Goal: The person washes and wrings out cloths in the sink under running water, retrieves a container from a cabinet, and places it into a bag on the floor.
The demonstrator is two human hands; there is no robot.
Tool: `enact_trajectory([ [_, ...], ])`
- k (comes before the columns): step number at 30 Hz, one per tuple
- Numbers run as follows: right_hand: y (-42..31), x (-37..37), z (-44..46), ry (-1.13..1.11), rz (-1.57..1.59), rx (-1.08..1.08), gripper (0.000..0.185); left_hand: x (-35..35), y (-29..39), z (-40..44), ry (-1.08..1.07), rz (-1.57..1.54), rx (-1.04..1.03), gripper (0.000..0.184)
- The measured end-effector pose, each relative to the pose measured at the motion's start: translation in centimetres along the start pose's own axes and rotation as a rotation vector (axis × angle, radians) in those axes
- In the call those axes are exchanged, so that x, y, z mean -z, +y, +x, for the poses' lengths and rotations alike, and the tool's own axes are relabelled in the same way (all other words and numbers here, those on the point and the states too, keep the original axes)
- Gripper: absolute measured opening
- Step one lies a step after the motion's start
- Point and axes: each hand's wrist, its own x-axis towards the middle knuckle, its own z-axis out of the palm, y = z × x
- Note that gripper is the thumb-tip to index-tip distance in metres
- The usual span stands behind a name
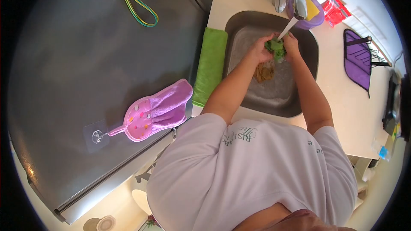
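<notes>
Under the stream of water from the chrome faucet (299,6), a bunch of green leaves (275,48) is held between my two hands, above the metal sink (282,90). My left hand (260,50) grips the leaves from the left side, its fingers bent toward them. On the right side of the bunch, my right hand (291,46) has its fingers closed on the leaves; some fingertips are hidden. A brown, crumpled item (263,72) lies in the sink just below my left hand.
A green cloth (210,66) lies along the sink's left edge. Behind the sink stand a purple container (314,19) with a yellow sponge (311,7) and a red item (335,10). A purple mat (358,57) is at the right. A pink towel (160,111) hangs on the left.
</notes>
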Motion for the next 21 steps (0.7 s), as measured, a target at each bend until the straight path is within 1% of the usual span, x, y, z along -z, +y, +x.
enact_trajectory([
  [2, 0.9, -1.9, -2.3, -0.008, -0.313, 0.202, 0.028, 2.5, -0.5, 2.6, 0.222, 0.088, -0.09, 0.031],
  [3, 1.4, -3.0, -3.5, -0.012, -0.469, 0.304, 0.027, 2.9, -0.9, 2.8, 0.153, 0.111, -0.128, 0.031],
  [5, 2.2, -5.2, -6.4, 0.116, -0.76, 0.531, 0.028, 3.3, -2.1, 3.0, -0.113, 0.131, -0.186, 0.03],
  [6, 2.4, -5.7, -7.1, 0.181, -0.903, 0.644, 0.028, 2.7, -2.5, 2.8, -0.162, 0.138, -0.18, 0.03],
  [7, 2.7, -5.2, -6.5, 0.22, -0.908, 0.665, 0.03, 2.1, -2.7, 2.7, -0.174, 0.127, -0.163, 0.03],
  [8, 3.1, -4.1, -5.1, 0.259, -0.912, 0.689, 0.031, 1.3, -2.8, 2.7, -0.123, 0.103, -0.123, 0.029],
  [9, 3.4, -3.0, -3.6, 0.299, -0.915, 0.713, 0.033, -0.3, -2.8, 2.0, -0.009, 0.11, -0.079, 0.029],
  [11, 3.5, -0.6, -0.4, 0.422, -0.839, 0.568, 0.035, -2.5, -2.9, 0.5, 0.164, 0.155, -0.013, 0.029],
  [12, 3.0, -0.2, 0.4, 0.479, -0.8, 0.499, 0.037, -3.3, -2.7, -0.2, 0.185, 0.182, 0.015, 0.029],
  [15, 2.0, 1.0, 1.5, 0.35, -0.635, 0.322, 0.038, -2.1, -1.5, -0.5, -0.035, 0.037, -0.005, 0.032],
  [18, 0.6, -2.3, -3.3, 0.035, -0.368, 0.312, 0.034, 0.3, -0.6, 0.5, 0.051, 0.118, -0.22, 0.027],
  [21, 0.9, -5.9, -6.8, 0.142, -0.731, 0.442, 0.03, 6.3, -1.7, 5.0, -0.381, 0.147, -0.27, 0.025],
])
